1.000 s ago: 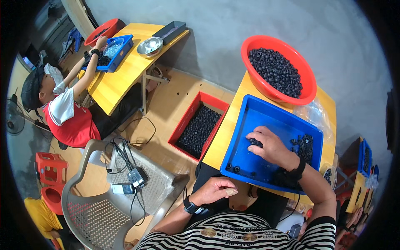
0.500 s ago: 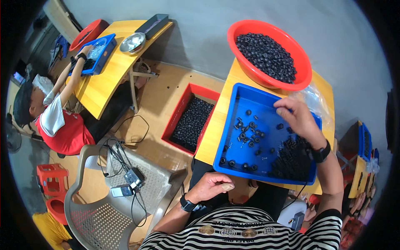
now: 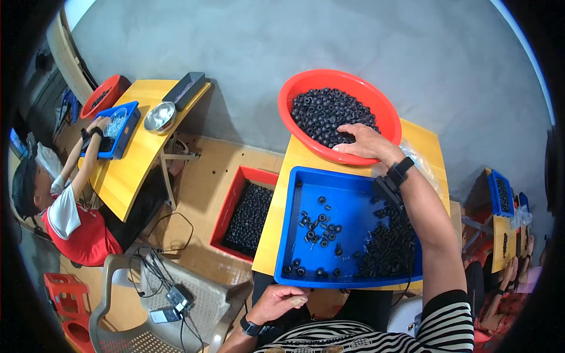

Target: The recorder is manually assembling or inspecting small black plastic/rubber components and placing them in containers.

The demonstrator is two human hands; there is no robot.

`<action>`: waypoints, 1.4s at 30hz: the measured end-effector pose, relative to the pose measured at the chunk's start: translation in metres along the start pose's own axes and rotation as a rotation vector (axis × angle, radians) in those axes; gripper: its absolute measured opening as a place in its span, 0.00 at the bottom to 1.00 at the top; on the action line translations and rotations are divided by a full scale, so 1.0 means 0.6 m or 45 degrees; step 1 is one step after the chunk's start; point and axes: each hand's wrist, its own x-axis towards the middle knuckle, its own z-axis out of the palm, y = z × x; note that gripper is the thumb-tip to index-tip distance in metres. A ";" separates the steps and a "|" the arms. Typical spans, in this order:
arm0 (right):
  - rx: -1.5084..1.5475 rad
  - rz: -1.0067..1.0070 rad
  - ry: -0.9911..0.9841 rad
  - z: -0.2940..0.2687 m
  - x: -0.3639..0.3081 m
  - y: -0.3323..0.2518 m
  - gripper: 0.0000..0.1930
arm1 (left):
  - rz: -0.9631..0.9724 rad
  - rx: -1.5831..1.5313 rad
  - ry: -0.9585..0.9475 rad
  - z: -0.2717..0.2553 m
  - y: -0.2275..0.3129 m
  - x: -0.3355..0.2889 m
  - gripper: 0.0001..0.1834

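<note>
My right hand (image 3: 362, 141) is inside a red round basin (image 3: 300, 132) on the table. Its fingers are apart and reach down onto a heap of small black ring-shaped parts (image 3: 326, 112). In front of the basin lies a blue tray (image 3: 353, 194), with several loose black parts (image 3: 321, 226) at its left and middle and a dense pile of black pieces (image 3: 382, 247) at its right. My left hand (image 3: 279, 303) hovers by the tray's near left edge, its fingers curled and the thumb pressed along them. Anything inside it is hidden.
Left of the yellow table (image 3: 271, 235), a red crate (image 3: 218, 235) of black parts stands on the floor. A grey plastic chair (image 3: 212, 294) holds cables and a small device. At another table (image 3: 147, 106) a person in red (image 3: 82, 235) works over a blue tray.
My right hand has moved from above the blue tray into the red basin, onto the black parts. My left hand stays near the tray's front edge. The view has tilted up.
</note>
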 end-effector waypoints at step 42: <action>0.324 -0.440 -0.007 0.125 -0.206 -0.144 0.15 | 0.076 0.141 -0.044 0.006 0.003 0.007 0.07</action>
